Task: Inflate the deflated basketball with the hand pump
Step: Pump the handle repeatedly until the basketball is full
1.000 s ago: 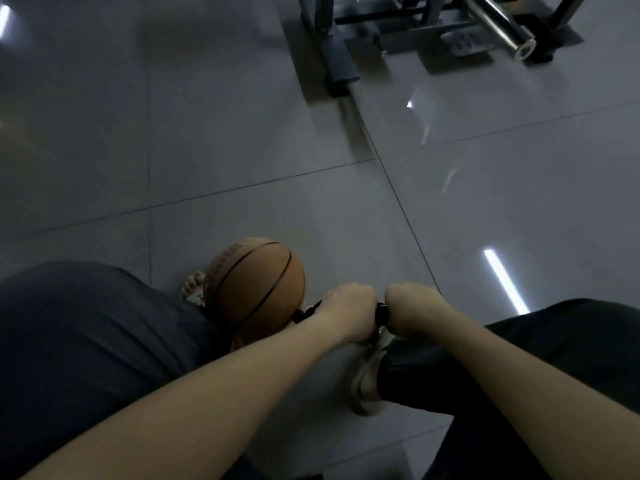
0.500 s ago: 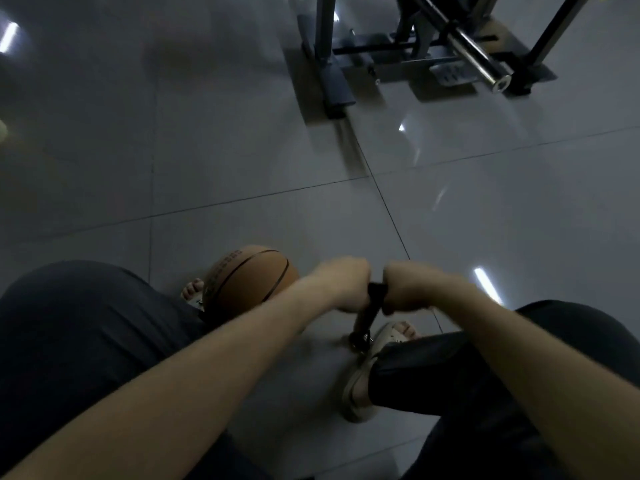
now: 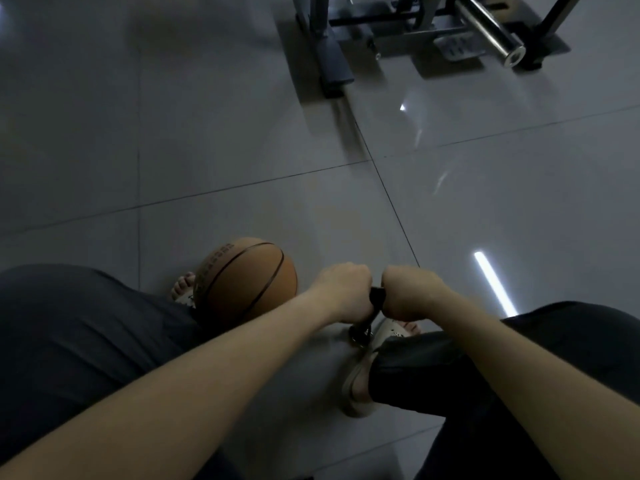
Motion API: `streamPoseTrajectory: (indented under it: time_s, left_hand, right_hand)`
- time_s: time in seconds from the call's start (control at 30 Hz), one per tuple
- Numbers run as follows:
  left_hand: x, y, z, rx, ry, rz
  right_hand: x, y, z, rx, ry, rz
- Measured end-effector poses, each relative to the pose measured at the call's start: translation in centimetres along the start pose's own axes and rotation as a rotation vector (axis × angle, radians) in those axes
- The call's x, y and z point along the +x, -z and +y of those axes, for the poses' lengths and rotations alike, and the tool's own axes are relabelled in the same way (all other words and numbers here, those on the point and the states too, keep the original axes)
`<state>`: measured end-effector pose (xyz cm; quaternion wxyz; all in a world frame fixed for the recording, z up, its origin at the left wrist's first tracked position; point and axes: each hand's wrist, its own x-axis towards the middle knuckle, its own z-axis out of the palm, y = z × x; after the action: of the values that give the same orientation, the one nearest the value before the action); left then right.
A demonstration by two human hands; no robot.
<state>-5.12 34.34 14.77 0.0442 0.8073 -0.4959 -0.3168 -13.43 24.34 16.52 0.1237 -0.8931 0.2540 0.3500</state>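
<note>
An orange basketball [image 3: 242,280] with black seams lies on the grey tiled floor, against my left foot. To its right stands a black hand pump [image 3: 367,318], mostly hidden by my fists. My left hand [image 3: 344,292] and my right hand [image 3: 408,289] are closed side by side on the pump's black handle [image 3: 376,296]. The pump's lower end [image 3: 360,332] shows just below my hands, beside my right foot. The hose to the ball is hidden behind my left wrist.
My feet in light sandals [image 3: 360,386] rest on the floor [image 3: 242,133] on either side of the pump, with dark trouser legs [image 3: 69,341] at left and right. A metal gym frame [image 3: 332,64] with a chrome bar [image 3: 491,36] stands far ahead at the upper right.
My hands rose with the pump handle half a second ago and now sit slightly lower again. The view has shifted a little; the ball has stayed in place.
</note>
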Motion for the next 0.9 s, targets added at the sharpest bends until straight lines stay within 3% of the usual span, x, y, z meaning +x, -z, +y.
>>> streamPoseTrajectory:
  time_s: [0.27,0.47,0.6,0.8,0.9]
  left_hand:
    - [0.0,-4.8,-0.8,0.036,-0.013,-0.066]
    - [-0.9,-3.8,0.6,0.080,-0.015,-0.107]
    - [-1.4,-0.4,1.9,0.093,-0.016,-0.144]
    - [-2.8,8.6,2.8,-0.003,-0.065,-0.074]
    - [-2.5,8.7,1.9,0.067,-0.055,-0.047]
  right_hand:
    - [1.8,-5.0,-0.1,-0.065,0.019,-0.049]
    - [0.2,-4.9,0.2,-0.024,-0.004,-0.042]
    - [-1.9,-1.5,0.4,0.015,-0.015,-0.101]
    - [-5.6,8.0,-0.1,0.125,-0.022,-0.052]
    - [-5.1,8.3,-0.9,0.096,-0.017,-0.023]
